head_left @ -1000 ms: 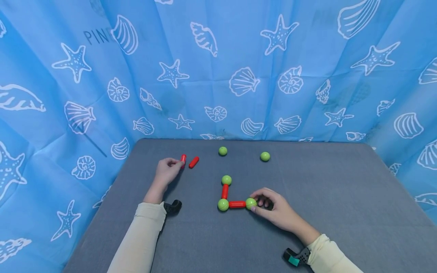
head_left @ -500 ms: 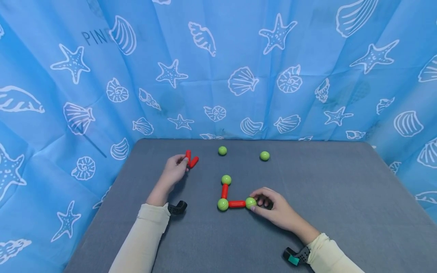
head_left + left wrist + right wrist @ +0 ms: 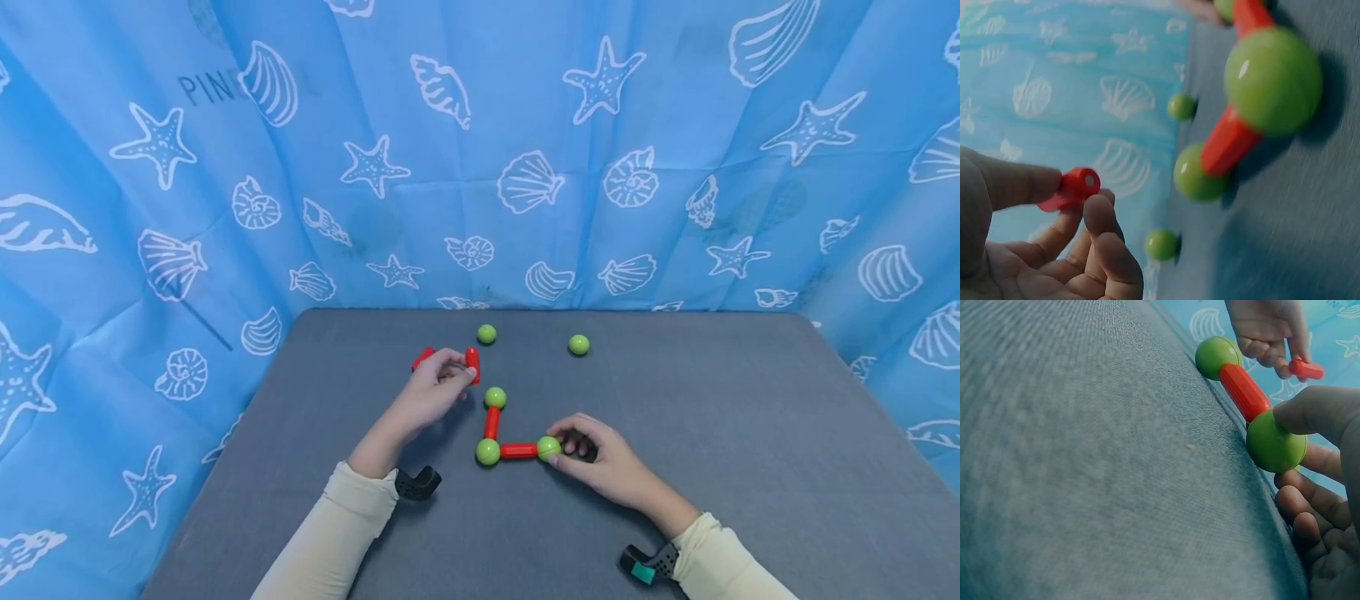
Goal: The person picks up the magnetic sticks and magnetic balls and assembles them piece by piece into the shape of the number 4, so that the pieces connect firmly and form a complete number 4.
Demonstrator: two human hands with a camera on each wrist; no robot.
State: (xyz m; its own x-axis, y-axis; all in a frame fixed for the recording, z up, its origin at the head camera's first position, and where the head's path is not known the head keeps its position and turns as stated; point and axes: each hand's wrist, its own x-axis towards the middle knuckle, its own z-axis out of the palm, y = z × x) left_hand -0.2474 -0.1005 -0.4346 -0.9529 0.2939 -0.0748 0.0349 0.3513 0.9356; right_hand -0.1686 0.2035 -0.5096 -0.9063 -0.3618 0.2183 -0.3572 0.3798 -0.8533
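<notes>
My left hand (image 3: 427,398) pinches a short red rod (image 3: 472,367) between thumb and finger, held upright above the table. In the left wrist view a small grey disc shows in the end of that red rod (image 3: 1072,189). Right of it lies an L of green balls and red rods; one ball (image 3: 495,398) forms its far end and another its corner (image 3: 487,452). A red rod (image 3: 518,451) leads from the corner to the right-hand ball (image 3: 548,448), which my right hand (image 3: 603,458) pinches with its thumb and fingers.
Behind the left hand another red rod (image 3: 422,358) lies partly hidden. Two loose green balls, one at the back middle (image 3: 487,334) and one farther right (image 3: 578,344), rest near the far edge of the grey table (image 3: 712,400). A blue shell-print curtain (image 3: 480,167) hangs behind.
My left hand has lifted the red rod and carried it right, past the other loose rod, to near the far end of the L. My right hand stays on its ball.
</notes>
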